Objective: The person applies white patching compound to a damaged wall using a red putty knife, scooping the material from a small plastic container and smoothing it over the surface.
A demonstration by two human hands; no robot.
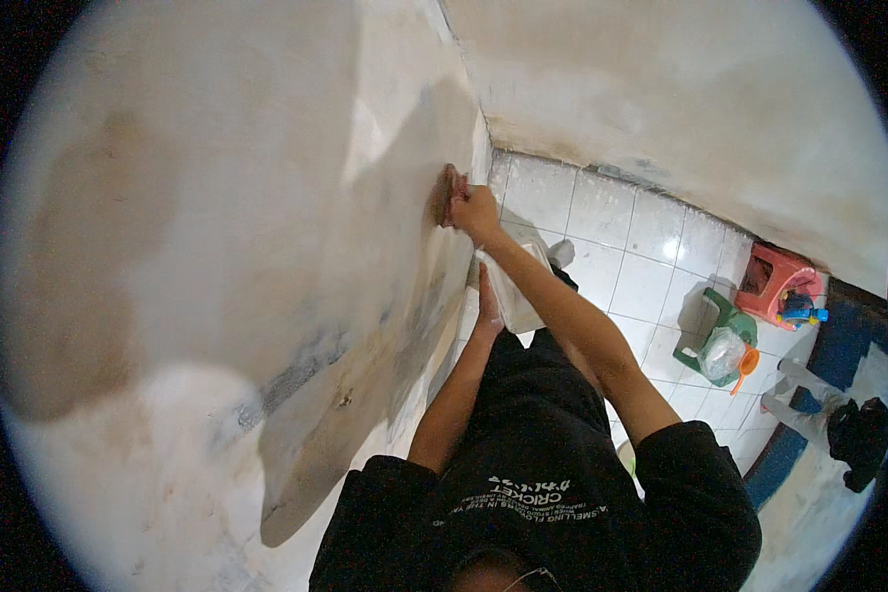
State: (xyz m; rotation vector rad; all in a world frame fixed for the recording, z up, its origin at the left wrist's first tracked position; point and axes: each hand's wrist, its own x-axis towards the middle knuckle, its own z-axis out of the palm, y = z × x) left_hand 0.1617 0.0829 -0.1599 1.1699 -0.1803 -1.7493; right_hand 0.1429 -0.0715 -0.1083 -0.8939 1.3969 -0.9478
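My right hand is closed and reaches up to the stained, off-white wall on the left. Its fingers grip a flat reddish-brown piece pressed against the wall; its exact kind is too small to tell. Lower down, my left hand is wrapped round the side of a whitish plastic tub. My right forearm crosses in front of this tub and hides part of it, and its contents cannot be made out.
White floor tiles lie beyond, meeting a second wall. At the right stand a red plastic stool and a green one, with a clear bag and an orange dipper. Black plastic lies farther right.
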